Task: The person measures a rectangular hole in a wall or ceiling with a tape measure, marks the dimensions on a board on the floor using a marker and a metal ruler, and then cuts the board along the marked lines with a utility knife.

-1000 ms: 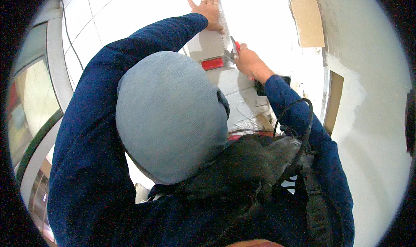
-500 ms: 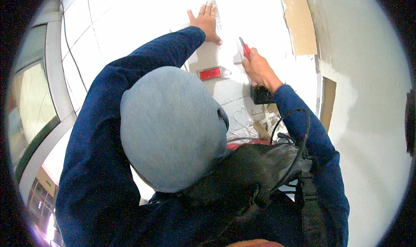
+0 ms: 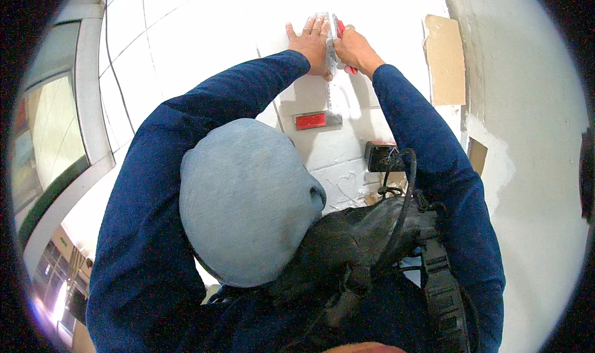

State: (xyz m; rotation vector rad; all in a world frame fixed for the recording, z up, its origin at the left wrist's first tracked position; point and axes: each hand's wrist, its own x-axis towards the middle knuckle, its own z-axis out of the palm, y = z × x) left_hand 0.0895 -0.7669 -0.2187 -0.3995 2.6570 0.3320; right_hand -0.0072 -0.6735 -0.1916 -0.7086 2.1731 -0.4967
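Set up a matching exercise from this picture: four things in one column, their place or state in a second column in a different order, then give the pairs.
Things:
1. left hand
2. right hand
3. red block
4. cardboard piece

Places or states:
A. leaning at the wall, right of both hands
B. pressed flat, fingers spread, on a metal ruler
C. lying below the hands on the white tiles
D. closed around a red-handled tool

Pairs: 1-B, 2-D, 3-C, 4-A
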